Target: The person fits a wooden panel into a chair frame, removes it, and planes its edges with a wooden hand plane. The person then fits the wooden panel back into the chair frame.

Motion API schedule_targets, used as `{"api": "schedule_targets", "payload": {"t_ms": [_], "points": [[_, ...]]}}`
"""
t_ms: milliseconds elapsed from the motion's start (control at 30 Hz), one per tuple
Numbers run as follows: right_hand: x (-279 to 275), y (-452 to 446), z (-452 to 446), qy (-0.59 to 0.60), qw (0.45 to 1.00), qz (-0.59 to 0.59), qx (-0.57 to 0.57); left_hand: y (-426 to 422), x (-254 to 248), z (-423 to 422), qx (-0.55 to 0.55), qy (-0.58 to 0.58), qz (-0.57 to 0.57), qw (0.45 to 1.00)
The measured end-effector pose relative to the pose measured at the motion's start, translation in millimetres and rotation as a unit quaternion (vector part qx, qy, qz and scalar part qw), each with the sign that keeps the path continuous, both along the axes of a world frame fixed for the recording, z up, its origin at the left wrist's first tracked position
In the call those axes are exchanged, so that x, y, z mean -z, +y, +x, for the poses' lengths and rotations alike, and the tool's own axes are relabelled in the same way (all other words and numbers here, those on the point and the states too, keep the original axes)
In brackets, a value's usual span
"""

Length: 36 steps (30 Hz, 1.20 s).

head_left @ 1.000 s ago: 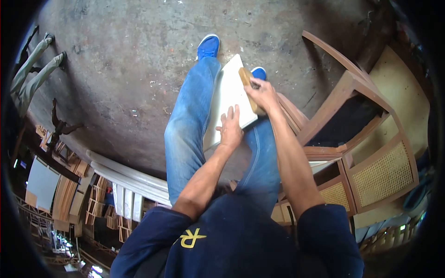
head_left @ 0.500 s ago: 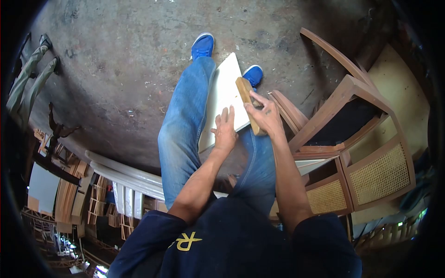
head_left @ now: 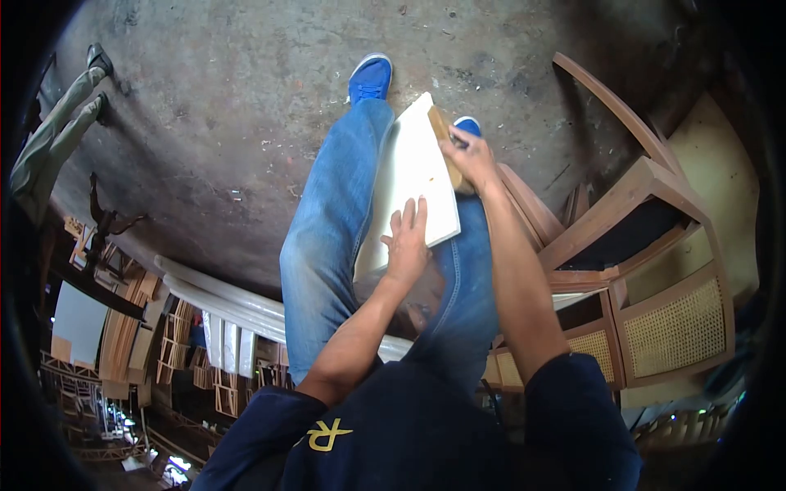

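A white board (head_left: 407,164) lies slanted between my legs, with its narrow tip pointing away from me. My left hand (head_left: 407,245) rests flat on its near part, fingers stretched out and slightly apart. Along the board's right edge, my right hand (head_left: 472,159) grips a wooden hand plane (head_left: 440,124). The plane's long body is set against that edge, and a dark part shows by my fingers. My palm hides the middle of the plane, and its underside is out of sight.
Wooden chair frames (head_left: 606,213) with woven cane panels (head_left: 678,315) stand close on my right. Wrapped white lengths (head_left: 221,288) lie behind my left leg, near stacked timber (head_left: 131,335). Another person's legs (head_left: 61,123) are at far left on the concrete floor (head_left: 221,106).
My right hand has slid the hand plane forward along the board's right edge, away from my body. My left hand stays flat on the board. The view has shifted slightly.
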State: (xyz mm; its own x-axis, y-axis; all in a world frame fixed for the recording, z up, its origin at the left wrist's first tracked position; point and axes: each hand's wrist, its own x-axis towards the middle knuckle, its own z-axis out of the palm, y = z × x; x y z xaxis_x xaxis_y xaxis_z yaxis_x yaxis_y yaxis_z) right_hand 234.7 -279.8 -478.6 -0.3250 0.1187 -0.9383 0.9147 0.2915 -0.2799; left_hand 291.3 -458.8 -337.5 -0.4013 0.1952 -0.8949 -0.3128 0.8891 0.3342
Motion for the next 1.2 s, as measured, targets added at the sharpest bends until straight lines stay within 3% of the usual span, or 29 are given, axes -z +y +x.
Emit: {"api": "schedule_targets", "payload": {"t_ms": [33, 67, 100, 200, 367, 467, 533, 700, 967, 1067, 1200], "points": [[-32.8, 0.8, -2.7, -0.032, 0.998, -0.03, 0.036, -2.4, 1.1, 0.9, 0.0, 0.0, 0.002, 1.0], [-50.6, -1.6, 10.9, 0.032, 0.999, -0.005, 0.028, -3.2, 3.3, -1.4, 0.0, 0.003, 0.004, 1.0], [-88.7, 0.2, -5.1, -0.008, 1.0, 0.009, -0.004, -2.8, 3.9, -4.0, -0.001, 0.006, 0.004, 1.0], [-106.4, -4.8, 8.9, 0.057, 0.998, 0.026, 0.013, -3.2, -0.4, -4.8, -0.001, -0.004, 0.005, 1.0], [13.7, -6.9, -21.3, -0.043, 0.999, 0.007, 0.008, -2.4, 1.6, -10.7, 0.016, -0.017, 0.003, 1.0], [69.8, -7.6, -31.1, -0.088, 0.993, 0.047, -0.063, -3.4, 0.0, -15.3, 0.017, -0.027, 0.009, 0.999], [93.7, -13.4, -23.9, -0.07, 0.997, 0.016, -0.013, -7.0, 6.7, -18.6, 0.011, -0.006, 0.012, 1.0], [1.6, 0.7, -11.7, -0.07, 0.997, 0.025, -0.027, -4.7, 1.3, -7.1, 0.004, 0.014, 0.013, 1.0], [-215.7, 1.3, -23.8, -0.031, 0.999, 0.0, 0.025, 0.6, -13.9, -21.9, -0.003, -0.014, 0.006, 1.0], [-215.4, -1.2, -14.1, 0.01, 0.999, -0.01, 0.042, 0.4, -14.5, -23.1, -0.011, -0.022, 0.009, 1.0], [-106.5, -4.1, -16.9, -0.042, 0.998, -0.019, 0.046, -1.5, -13.7, -15.4, 0.028, -0.013, 0.006, 0.999]]}}
